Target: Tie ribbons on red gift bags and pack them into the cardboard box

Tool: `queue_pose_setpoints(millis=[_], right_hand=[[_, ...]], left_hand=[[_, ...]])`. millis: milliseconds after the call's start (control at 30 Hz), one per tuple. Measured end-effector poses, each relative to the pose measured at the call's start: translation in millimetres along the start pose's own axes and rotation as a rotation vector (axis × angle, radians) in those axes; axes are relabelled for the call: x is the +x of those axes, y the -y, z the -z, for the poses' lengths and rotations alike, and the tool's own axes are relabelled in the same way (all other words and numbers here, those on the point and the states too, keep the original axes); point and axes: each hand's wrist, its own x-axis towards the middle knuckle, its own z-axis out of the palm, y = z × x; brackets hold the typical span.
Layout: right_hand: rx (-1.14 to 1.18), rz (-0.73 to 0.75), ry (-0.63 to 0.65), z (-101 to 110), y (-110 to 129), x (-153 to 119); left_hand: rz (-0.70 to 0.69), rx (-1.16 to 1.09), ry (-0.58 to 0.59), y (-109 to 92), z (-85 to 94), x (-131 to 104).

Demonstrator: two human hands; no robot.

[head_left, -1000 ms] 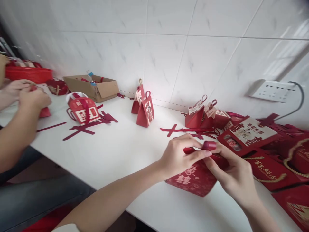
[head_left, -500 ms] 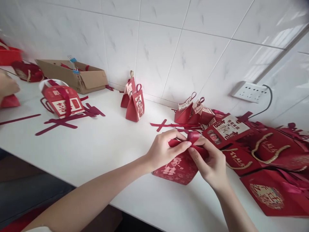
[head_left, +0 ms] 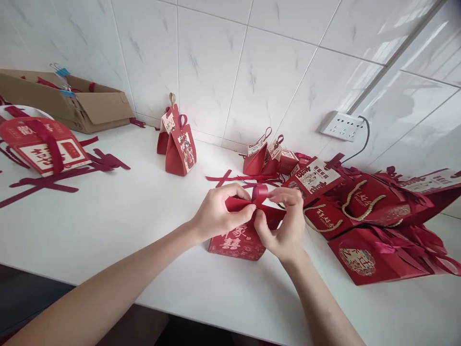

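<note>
A red gift box (head_left: 237,246) with pink characters stands on the white table, its upper flaps drawn together. A loop of dark red ribbon (head_left: 260,193) rises from its top. My left hand (head_left: 225,211) pinches the box's top edge at the base of the loop, thumb in front and fingers behind. At the right of the loop is my right hand (head_left: 284,221), its thumb and forefinger apart, with the thumb near the flap. No object shows between those fingers.
Red boxes with rope handles (head_left: 363,202) crowd the right side. Small triangular boxes (head_left: 182,149) stand near the tiled wall. Ribbon strips (head_left: 104,161), a round-topped red box (head_left: 54,149) and a cardboard box (head_left: 101,108) are at left. A socket strip (head_left: 342,126) hangs on the wall.
The view has shifted right, so things appear further left. My right thumb and forefinger have parted from the ribbon loop's base. My left hand keeps its pinch.
</note>
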Motion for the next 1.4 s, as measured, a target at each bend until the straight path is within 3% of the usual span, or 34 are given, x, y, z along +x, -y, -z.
queue_pose_setpoints(millis=[100,300,467,767,967,1400], right_hand=[[-0.183,0.120,-0.081,-3.1,0.5,-2.8],[-0.319,0.191,-0.167,-3.7,0.0,-2.9],[-0.271,0.143,-0.139,-6.8,1.7,-3.1],[-0.210,0.082,-0.152,-8.4,12.4,-3.8],[-0.109,-0.030,-0.148,-9.8,15.9,-5.9],[-0.089,-0.109,-0.117,-10.2,16.9,-3.8]], left_hand=[[-0.012,0.013,-0.020,-0.7,-1.5,-1.1],[-0.056,0.063,-0.170,1.2,-4.1,-2.1],[-0.195,0.132,-0.260,5.4,-7.0,-4.0],[-0.440,0.218,-0.313,9.7,-7.5,-4.7],[-0.462,0.250,-0.298,10.9,-5.7,-3.6],[-0.443,0.210,-0.296,11.1,-6.4,-2.6]])
